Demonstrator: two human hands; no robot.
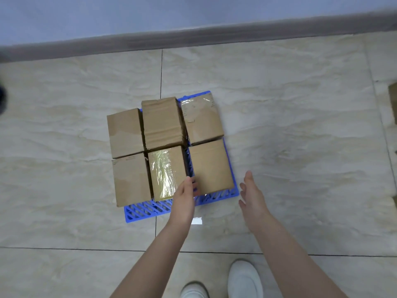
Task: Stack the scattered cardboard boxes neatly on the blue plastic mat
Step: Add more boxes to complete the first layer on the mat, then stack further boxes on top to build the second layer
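Observation:
Several brown cardboard boxes stand packed in two rows on the blue plastic mat [148, 208]. The front right box [211, 166] is plain; the front middle box [166, 172] has shiny tape on top. A taller stack [162, 122] stands at the back middle. My left hand [185, 193] reaches into the gap between the front middle and front right boxes, fingers relaxed and touching their near corners. My right hand [251, 192] hovers open just right of the front right box, apart from it, holding nothing.
The mat lies on a pale tiled floor near a grey skirting board [193, 39] and wall. More cardboard [393, 100] shows at the right edge. My white shoes [245, 280] stand at the bottom. A small white scrap [197, 220] lies by the mat.

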